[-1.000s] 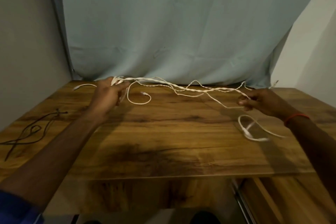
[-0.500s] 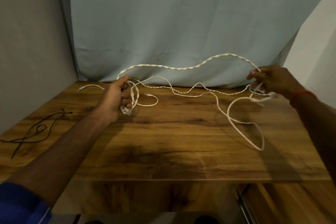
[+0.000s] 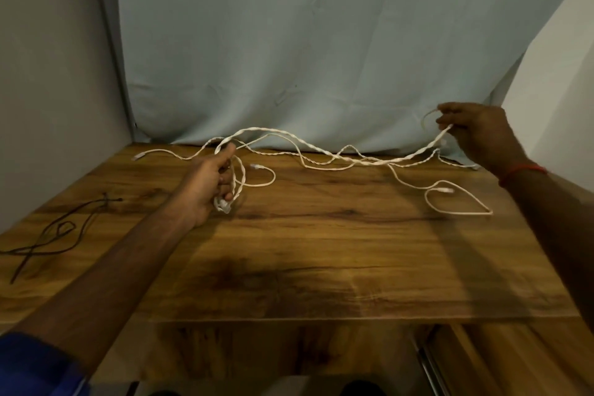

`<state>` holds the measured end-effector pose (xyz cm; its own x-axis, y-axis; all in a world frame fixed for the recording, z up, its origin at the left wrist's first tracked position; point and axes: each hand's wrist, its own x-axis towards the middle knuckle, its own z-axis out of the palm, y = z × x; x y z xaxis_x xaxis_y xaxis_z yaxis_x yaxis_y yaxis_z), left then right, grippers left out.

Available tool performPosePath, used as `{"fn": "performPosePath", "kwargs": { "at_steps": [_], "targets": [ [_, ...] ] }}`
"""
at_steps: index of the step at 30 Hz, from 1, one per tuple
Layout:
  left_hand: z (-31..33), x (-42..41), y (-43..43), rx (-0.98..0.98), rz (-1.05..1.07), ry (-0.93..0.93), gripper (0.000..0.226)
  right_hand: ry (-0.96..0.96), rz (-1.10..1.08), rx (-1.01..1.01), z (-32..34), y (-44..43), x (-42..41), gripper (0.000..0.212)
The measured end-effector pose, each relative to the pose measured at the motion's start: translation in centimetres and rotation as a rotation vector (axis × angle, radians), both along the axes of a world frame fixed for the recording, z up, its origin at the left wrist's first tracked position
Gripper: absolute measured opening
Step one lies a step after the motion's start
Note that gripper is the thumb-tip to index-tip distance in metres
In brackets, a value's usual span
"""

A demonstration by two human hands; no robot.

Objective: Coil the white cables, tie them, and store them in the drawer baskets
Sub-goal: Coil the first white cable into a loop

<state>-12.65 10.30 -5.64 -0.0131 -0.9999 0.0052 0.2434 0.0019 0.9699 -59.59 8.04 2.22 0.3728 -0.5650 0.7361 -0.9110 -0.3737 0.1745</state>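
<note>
Wooden bench, seen from the head camera. We see the left hand above the bench's left-centre, its fingers curled round several gathered loops of the white cables; these loops hang below the fist, with a connector at the bottom. A twisted strand runs from this hand across the far half of the bench to the right hand, raised near the far right corner. The right hand's fingers pinch the strand, and a short end curves up beside them. We note further white strands lying loose on the bench between the hands, one forming a teardrop loop near the right forearm. A red wrist thread circles the right wrist. A dark cord lies at the bench's left edge, well apart from the cables. A pale blue cloth hangs behind.
</note>
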Motion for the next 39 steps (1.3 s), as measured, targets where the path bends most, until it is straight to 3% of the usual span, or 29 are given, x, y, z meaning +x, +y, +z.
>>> {"fn": "performPosePath", "kwargs": {
  "at_steps": [4, 7, 13, 19, 21, 23, 25, 27, 33, 36, 39],
  "targets": [
    [-0.3, -0.6, 0.3, 0.002, -0.021, -0.014, 0.040, -0.359, -0.025, -0.018, -1.2, 0.3, 0.8, 0.018],
    [-0.1, -0.4, 0.4, 0.010, -0.038, 0.015, 0.040, -0.425, -0.053, 0.041, -0.5, 0.9, 2.2, 0.018],
    [0.3, 1.3, -0.3, 0.012, -0.166, 0.216, 0.040, -0.140, -0.188, 0.627, 0.5, 0.7, 3.6, 0.018],
    [0.4, 2.5, -0.3, 0.005, -0.376, 0.389, 0.037, -0.364, 0.045, 1.169, -1.9, 1.4, 6.0, 0.011],
    [0.3, 2.7, -0.2, 0.006, -0.395, 0.429, 0.037, -0.277, 0.012, 1.288, -1.8, 1.6, 7.0, 0.031],
    [0.3, 2.9, -0.2, 0.005, -0.404, 0.447, 0.037, -0.136, -0.035, 1.334, -1.5, 1.7, 7.9, 0.068],
    [0.3, 3.0, -0.1, 0.006, -0.414, 0.443, 0.037, -0.029, -0.063, 1.302, -0.5, 1.8, 9.0, 0.077],
    [0.3, 3.1, -0.1, 0.015, -0.398, 0.420, 0.036, 0.056, -0.041, 1.181, 1.0, 2.2, 10.9, 0.058],
    [0.7, 2.6, 0.3, 0.044, -0.387, 0.372, 0.039, -0.134, 0.181, 0.439, 5.3, 5.7, 20.2, 0.020],
    [1.5, 2.2, 1.2, 0.038, -0.430, 0.396, 0.039, -0.067, 0.186, 0.273, 5.2, 6.1, 24.5, 0.032],
    [2.1, 2.1, 1.9, 0.018, -0.475, 0.435, 0.041, 0.027, 0.196, 0.382, 2.9, 5.0, 27.6, 0.052]
  ]
}}
